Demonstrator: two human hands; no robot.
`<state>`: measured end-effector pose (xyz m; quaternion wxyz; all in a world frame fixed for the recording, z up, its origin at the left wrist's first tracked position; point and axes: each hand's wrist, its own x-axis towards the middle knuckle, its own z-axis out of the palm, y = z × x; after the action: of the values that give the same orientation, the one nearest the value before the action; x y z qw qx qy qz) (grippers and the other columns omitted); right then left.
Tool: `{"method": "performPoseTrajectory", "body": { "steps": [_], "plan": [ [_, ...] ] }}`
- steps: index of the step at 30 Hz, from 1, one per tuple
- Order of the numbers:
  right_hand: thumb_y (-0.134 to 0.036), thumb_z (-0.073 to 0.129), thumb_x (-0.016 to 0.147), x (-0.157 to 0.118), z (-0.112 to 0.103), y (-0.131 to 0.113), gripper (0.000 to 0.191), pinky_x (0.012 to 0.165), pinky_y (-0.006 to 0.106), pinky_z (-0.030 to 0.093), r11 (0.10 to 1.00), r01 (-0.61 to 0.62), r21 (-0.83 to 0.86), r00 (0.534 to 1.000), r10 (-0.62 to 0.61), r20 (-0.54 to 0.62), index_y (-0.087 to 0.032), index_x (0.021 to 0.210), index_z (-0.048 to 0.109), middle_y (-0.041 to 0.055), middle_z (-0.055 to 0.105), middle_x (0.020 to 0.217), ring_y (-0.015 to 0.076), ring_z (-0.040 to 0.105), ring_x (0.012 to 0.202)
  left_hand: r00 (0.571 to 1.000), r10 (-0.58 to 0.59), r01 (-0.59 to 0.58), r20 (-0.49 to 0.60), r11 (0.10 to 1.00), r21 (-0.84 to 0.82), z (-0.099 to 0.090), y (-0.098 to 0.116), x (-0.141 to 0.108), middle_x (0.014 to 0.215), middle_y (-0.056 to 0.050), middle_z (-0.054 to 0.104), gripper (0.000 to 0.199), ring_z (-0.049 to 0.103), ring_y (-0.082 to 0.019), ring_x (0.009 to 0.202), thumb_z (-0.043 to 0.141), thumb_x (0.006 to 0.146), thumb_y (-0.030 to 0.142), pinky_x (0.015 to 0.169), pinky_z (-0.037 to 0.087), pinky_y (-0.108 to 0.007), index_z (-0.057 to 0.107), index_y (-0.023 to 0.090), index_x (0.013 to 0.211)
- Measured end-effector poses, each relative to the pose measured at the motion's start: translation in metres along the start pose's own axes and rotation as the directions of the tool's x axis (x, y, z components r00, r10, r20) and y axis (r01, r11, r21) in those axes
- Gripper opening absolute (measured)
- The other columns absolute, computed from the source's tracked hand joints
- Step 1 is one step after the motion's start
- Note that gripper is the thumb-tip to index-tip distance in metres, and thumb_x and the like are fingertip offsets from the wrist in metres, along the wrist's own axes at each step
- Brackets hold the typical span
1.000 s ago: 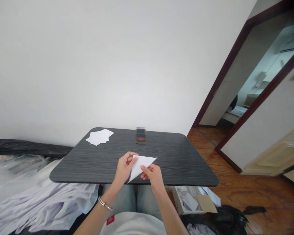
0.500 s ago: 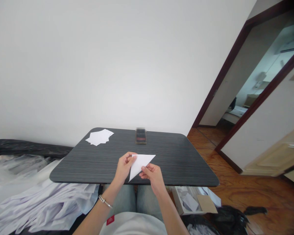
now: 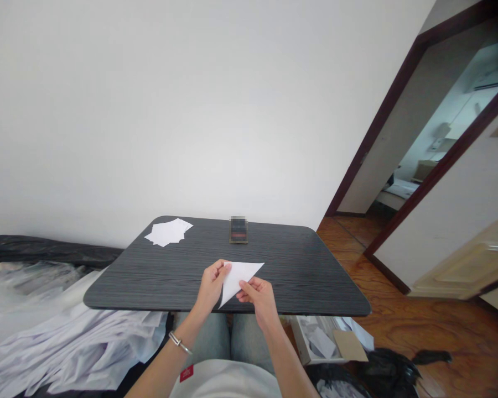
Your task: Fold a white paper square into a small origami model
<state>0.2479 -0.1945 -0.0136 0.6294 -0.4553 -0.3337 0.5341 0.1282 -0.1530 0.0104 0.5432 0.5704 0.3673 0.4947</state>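
Between my hands is a white sheet of paper [image 3: 237,276] folded into a triangle, held above the front part of the dark table [image 3: 307,271]. My left hand [image 3: 212,281] pinches its upper left corner, thumb on top. Along the slanted lower right edge, my right hand [image 3: 258,296] grips the paper between thumb and fingers. A loose pile of white paper pieces [image 3: 166,232] lies at the table's far left corner. Near the back edge, in the middle, lies a dark phone-like rectangle [image 3: 238,231] whose surface is blurred out.
White cloth [image 3: 87,348] is heaped at the left, beside clear plastic [image 3: 20,298]. Under the table's right side stands an open box [image 3: 311,345] with papers in it, near a black plastic bag [image 3: 392,367]. A white wall [image 3: 216,110] rises behind the table; a doorway [image 3: 402,127] is at the right.
Almost nothing differs. Both hands and the folded paper have shifted only very slightly, with the same hold on it.
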Motion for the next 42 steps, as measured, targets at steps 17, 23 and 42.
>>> {"method": "performPoseTrajectory", "body": {
  "steps": [17, 23, 42],
  "plan": [
    [-0.035, 0.071, 0.057, -0.001, 0.007, 0.004, 0.027, 0.034, 0.015, 0.040, 0.998, 0.022, -0.055, 1.000, -0.022, -0.015, -0.010, 0.067, 0.066, 0.0022, 0.063, 0.050, 0.0089, 0.054, 0.040, 0.999, 0.030, -0.031, 0.017, 0.999, 0.034, 0.002, -0.001, -0.001, 0.054, 0.003, 0.051, 0.029, 0.040, -0.007, 0.044, 0.052, 0.074, 0.041, 0.041, 0.029, -0.017, 0.054, 0.013, 0.073],
    [-0.037, 0.069, 0.058, -0.002, 0.010, 0.011, 0.027, 0.034, 0.015, 0.036, 0.996, 0.021, -0.088, 0.999, -0.023, -0.022, -0.011, 0.058, 0.063, 0.0022, 0.061, 0.047, 0.0098, 0.054, 0.042, 0.998, 0.046, -0.045, -0.045, 0.998, 0.041, 0.004, 0.001, -0.002, 0.053, 0.003, 0.050, 0.030, 0.041, -0.007, 0.044, 0.052, 0.073, 0.043, 0.041, 0.029, -0.017, 0.053, 0.013, 0.072],
    [-0.035, 0.065, 0.062, -0.005, 0.018, 0.021, 0.024, 0.036, 0.015, 0.036, 0.998, 0.057, 0.031, 0.998, -0.056, -0.028, -0.015, 0.055, 0.055, 0.0003, 0.059, 0.051, 0.0098, 0.051, 0.048, 0.975, 0.032, -0.046, -0.219, 0.997, -0.060, 0.019, 0.000, 0.016, 0.045, 0.008, 0.038, 0.030, 0.032, -0.005, 0.037, 0.053, 0.071, 0.044, 0.035, 0.022, -0.016, 0.046, 0.016, 0.065]
  ]
}}
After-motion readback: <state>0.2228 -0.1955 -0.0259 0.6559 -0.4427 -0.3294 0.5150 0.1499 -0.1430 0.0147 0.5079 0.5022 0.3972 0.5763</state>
